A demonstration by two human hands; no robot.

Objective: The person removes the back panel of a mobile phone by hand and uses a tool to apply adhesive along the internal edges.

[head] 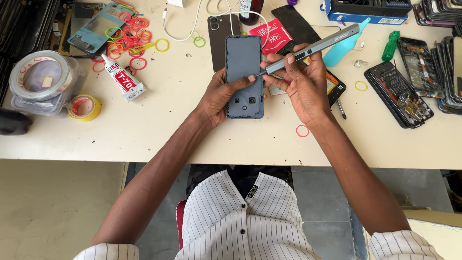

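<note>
My left hand grips a grey-blue phone back cover from its left side, inner face up, thumb lying across its right edge. My right hand holds a slim grey electric screwdriver like a pen. Its tip touches the cover's right edge near my left thumb. The cover has camera holes near its lower end and rests just above the cream table.
A glue tube, tape rolls, a pile of coloured rubber bands, a dark phone, a red packet, opened phones at right, a blue box and a white cable lie on the table.
</note>
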